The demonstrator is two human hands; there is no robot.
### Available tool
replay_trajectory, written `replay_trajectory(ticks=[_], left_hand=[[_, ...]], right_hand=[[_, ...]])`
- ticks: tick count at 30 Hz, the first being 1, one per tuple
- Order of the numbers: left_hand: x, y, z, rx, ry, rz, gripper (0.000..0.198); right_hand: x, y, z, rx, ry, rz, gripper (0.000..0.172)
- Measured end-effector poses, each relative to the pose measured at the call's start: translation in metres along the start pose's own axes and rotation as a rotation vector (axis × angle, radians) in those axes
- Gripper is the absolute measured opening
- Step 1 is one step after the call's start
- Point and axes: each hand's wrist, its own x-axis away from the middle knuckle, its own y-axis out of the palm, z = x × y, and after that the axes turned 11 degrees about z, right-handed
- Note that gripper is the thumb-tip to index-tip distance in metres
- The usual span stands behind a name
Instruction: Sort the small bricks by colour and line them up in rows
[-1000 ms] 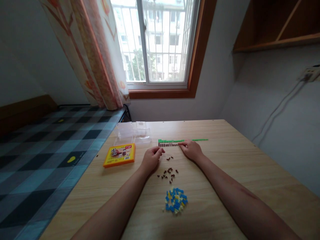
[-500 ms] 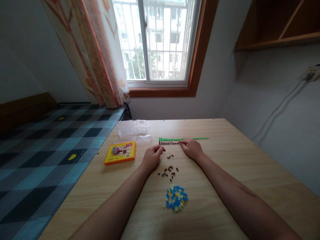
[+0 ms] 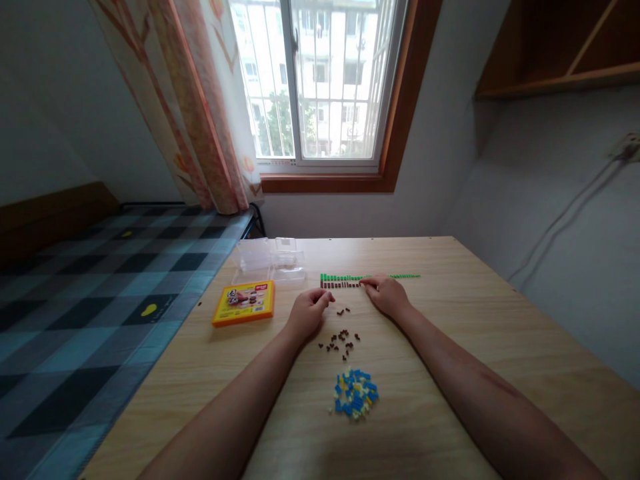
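Observation:
My right hand (image 3: 387, 295) rests at the right end of a row of small brown building bricks (image 3: 340, 285). Its fingertips are pinched together on the last brown brick. Behind that row runs a longer row of small green bricks (image 3: 334, 278), partly covered by this hand. My left hand (image 3: 309, 311) lies on its side near the left end of the rows, its fingers curled in. Whatever may be between those fingers is too small to make out. Loose brown bricks (image 3: 342, 337) are scattered between my forearms, with a few more just right of my left hand.
Closer to me lies a pile of blue, yellow and cream bricks (image 3: 356, 395). A yellow-orange box (image 3: 244, 303) sits on the left of the wooden table (image 3: 450, 373), with an open clear plastic case (image 3: 255, 260) behind it. A bed (image 3: 100, 300) adjoins the left side.
The whole view has shifted slightly. My hands keep nearly the same place and pose by the rows of bricks.

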Motion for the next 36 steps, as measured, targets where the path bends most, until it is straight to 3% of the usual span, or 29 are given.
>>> replay_trajectory(ticks=[10, 16, 23, 29, 36], left_hand=[[0.000, 0.001, -0.001, 0.010, -0.007, -0.008, 0.036], [0.000, 0.002, -0.003, 0.023, -0.010, -0.007, 0.033], [0.001, 0.002, -0.005, -0.078, 0.082, -0.078, 0.023], [0.005, 0.004, -0.001, -0.245, 0.197, -0.108, 0.017], [0.007, 0.003, 0.003, -0.285, 0.235, -0.125, 0.022]], right_hand=[[0.000, 0.001, 0.001, 0.000, -0.013, 0.013, 0.025], [0.002, 0.000, 0.003, -0.202, -0.089, 0.118, 0.023], [0.014, -0.013, -0.019, -0.459, -0.397, -0.098, 0.023], [0.016, -0.014, -0.024, -0.409, -0.424, -0.182, 0.024], [0.009, -0.020, -0.008, -0.268, -0.364, -0.137, 0.023]])
